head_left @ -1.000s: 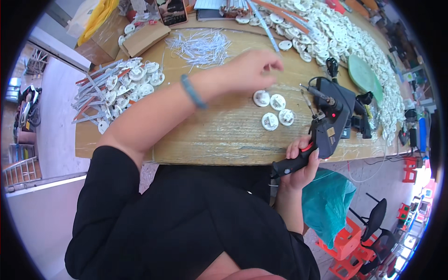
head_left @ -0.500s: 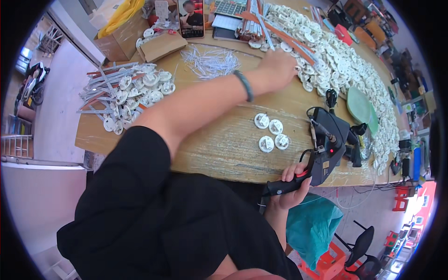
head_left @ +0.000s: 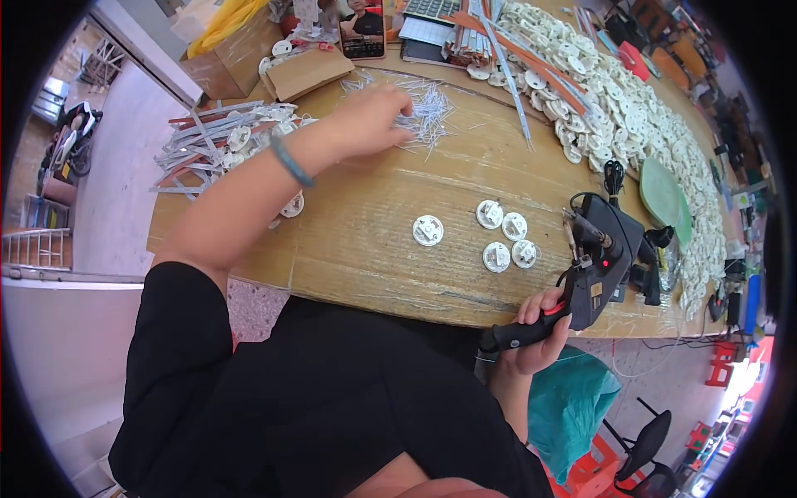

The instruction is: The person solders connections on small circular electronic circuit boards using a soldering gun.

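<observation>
My left hand (head_left: 378, 120), with a dark bracelet on the wrist, reaches over a loose pile of thin white wire pieces (head_left: 432, 112). Its thumb and fingers are apart, with nothing visible between them. Near the front edge of the table, my right hand (head_left: 538, 332) grips the black handle of a soldering gun (head_left: 591, 290) with a red trigger and a small red light. Between the hands lies a single round white disc (head_left: 427, 231) with metal parts on it. To its right is a group of several similar discs (head_left: 496, 256).
A large heap of white discs (head_left: 631, 124) covers the right back. Strips and more discs (head_left: 207, 141) lie at left. A cardboard box (head_left: 309, 73), phone (head_left: 362, 33) and calculator (head_left: 432, 8) stand at the back. Green plates (head_left: 660, 192) sit at right.
My left hand has moved from the large heap left to the wire pile. A single disc now lies left of the group. A grey strip by the heap has shifted. My right hand keeps its grip.
</observation>
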The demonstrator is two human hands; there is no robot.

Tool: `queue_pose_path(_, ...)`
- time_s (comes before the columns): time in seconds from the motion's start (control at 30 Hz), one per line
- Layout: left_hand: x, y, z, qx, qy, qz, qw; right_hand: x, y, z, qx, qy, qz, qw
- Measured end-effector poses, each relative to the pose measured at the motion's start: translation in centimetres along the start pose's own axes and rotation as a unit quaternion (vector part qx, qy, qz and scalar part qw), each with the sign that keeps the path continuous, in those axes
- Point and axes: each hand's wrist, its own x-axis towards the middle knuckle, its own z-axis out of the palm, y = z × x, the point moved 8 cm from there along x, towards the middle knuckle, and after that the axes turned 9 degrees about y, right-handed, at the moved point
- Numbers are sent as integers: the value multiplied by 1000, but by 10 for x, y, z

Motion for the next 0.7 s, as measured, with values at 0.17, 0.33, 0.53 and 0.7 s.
queue_pose_path(0.17, 11, -16, 31, 17, -58, -21, 998, -1, -1, -2, -3, 15, -15, 1000)
queue_pose_path(0.33, 11, -25, 26, -65, -88, -116, 987, -2, -2, 2, -15, 1, -16, 1000)
queue_pose_path(0.53, 8, -9, -5, -69, 12, -45, 997, -5, -3, 7, -24, -14, -16, 999)
queue_pose_path(0.7, -3, 0, -12, -89, 33, 5, 995, -6, -3, 5, -43, -8, -17, 999)
